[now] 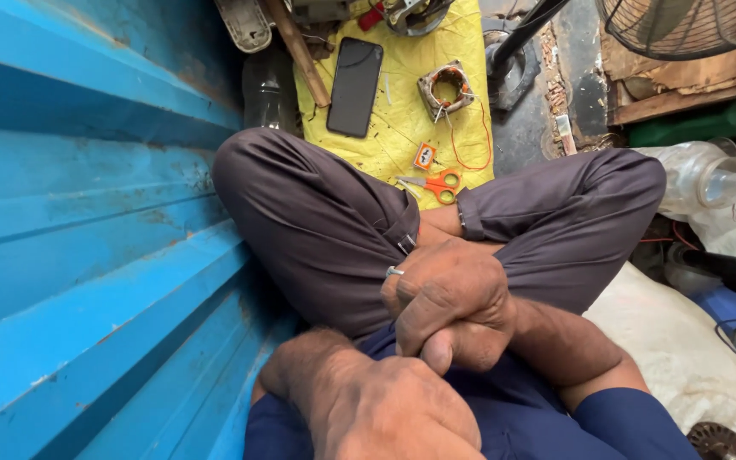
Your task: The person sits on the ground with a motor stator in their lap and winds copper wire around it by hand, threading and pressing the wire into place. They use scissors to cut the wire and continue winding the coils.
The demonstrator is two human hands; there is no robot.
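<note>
My right hand (449, 294) lies over my crossed legs with its fingers curled together into a loose fist; a ring (394, 272) sits on one finger. My left hand (385, 405) is lower in the view, its back toward the camera. I cannot tell whether its fingers are together or apart, since they are hidden. Neither hand visibly holds anything; the two hands touch at the thumb.

Nearest item ahead of the hands: orange-handled scissors (436, 183), lying flat on the yellow cloth (402, 111), just beyond my shins and well apart from the fingers. Long axis: roughly across the view, slightly tilted. Handles point right, blades point left.

Further on the cloth: a small orange packet (424, 156), a wound stator coil (446, 89) with a red wire (480, 136) looping down from it, and a black phone (355, 86) lying face up, long axis running away from me. A blue corrugated metal wall (87, 213) runs along my left side.
</note>
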